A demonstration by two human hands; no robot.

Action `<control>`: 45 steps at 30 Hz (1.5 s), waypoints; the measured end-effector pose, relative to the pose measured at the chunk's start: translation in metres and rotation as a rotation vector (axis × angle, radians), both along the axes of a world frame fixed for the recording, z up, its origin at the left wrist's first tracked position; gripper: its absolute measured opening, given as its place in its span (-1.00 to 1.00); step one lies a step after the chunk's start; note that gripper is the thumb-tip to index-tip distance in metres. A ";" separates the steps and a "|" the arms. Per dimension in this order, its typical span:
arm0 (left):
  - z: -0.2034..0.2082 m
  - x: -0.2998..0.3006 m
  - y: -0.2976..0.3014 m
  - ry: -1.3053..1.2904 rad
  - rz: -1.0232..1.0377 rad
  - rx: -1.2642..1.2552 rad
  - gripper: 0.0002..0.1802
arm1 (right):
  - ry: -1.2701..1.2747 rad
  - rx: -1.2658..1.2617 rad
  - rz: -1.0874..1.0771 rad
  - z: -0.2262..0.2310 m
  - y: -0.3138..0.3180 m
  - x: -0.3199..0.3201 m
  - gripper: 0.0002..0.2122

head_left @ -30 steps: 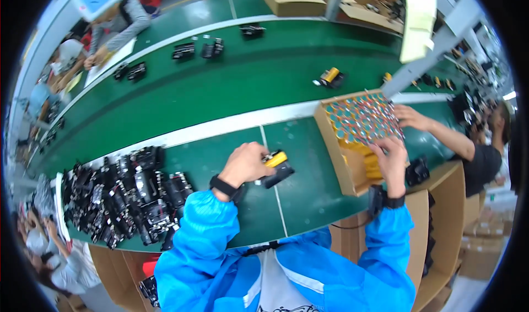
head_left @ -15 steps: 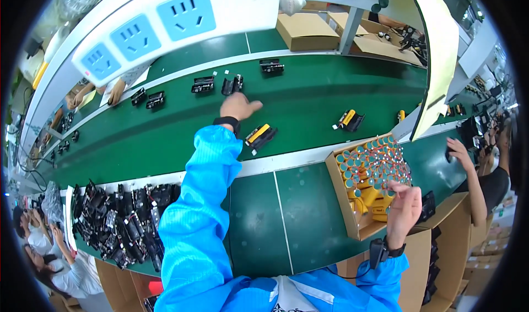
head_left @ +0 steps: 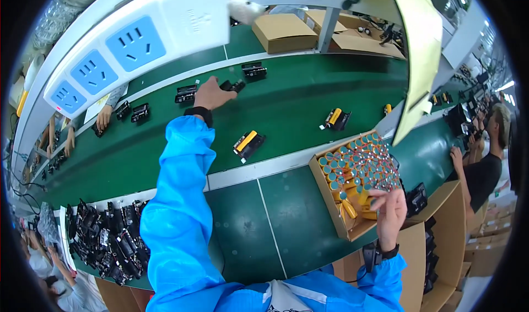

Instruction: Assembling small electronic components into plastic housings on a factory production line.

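My left hand (head_left: 215, 95) reaches across the green belt. Its thumb and fingers are closed on a black plastic casing (head_left: 233, 86), slightly smeared by motion. On the right, my right hand (head_left: 392, 213) is over an open cardboard box (head_left: 332, 206) of yellow batteries with teal ends and red wires. Its fingertips pinch a yellow battery (head_left: 364, 197) near the box's front part. Other black casings lie near my left hand: one to its left (head_left: 186, 94) and one further right (head_left: 254, 70). A casing with a yellow battery (head_left: 249, 145) lies closer to me.
A heap of black casings (head_left: 107, 240) is at the left on the near bench. Another casing with a battery (head_left: 336, 119) lies right on the belt. A white power strip (head_left: 179, 31) hangs over the far left. A co-worker (head_left: 485, 163) is at the right.
My left hand has closed on the casing and shifted it slightly right along the belt. My right hand has moved left and lower over the box, onto a battery. The whole view has shifted.
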State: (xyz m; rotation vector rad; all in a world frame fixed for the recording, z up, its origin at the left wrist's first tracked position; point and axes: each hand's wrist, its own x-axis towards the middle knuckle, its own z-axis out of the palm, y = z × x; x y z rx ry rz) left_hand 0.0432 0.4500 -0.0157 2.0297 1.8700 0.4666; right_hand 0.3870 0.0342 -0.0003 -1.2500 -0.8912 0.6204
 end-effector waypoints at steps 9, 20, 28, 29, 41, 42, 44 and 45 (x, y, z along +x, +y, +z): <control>0.038 0.010 -0.149 -0.049 -1.141 -0.638 -0.28 | 0.116 0.120 -0.034 -0.001 -0.022 0.016 -0.78; 0.055 0.025 -0.117 0.285 -1.098 -0.577 -0.37 | 0.140 -0.091 0.125 -0.006 -0.022 0.011 -0.78; -0.071 0.138 0.085 0.191 -0.254 0.329 -0.48 | 0.481 0.127 -0.028 0.024 -0.080 -0.013 -0.83; -0.090 0.142 0.090 0.221 -0.175 0.301 -0.48 | 0.585 0.176 -0.007 0.016 -0.097 -0.013 -0.84; 0.029 0.098 -0.005 0.392 -0.728 0.219 -0.51 | 0.631 -0.201 0.493 -0.014 -0.069 -0.057 -0.87; 0.044 0.094 -0.032 0.395 -0.904 0.213 -0.55 | 0.669 -0.219 0.538 -0.017 -0.064 -0.059 -0.88; 0.042 0.072 -0.095 0.376 -1.053 0.077 -0.55 | 0.742 -0.303 0.615 -0.025 -0.046 -0.058 -0.90; 0.041 0.068 -0.130 0.410 -1.151 0.063 -0.57 | 0.742 -0.291 0.650 -0.027 -0.044 -0.060 -0.89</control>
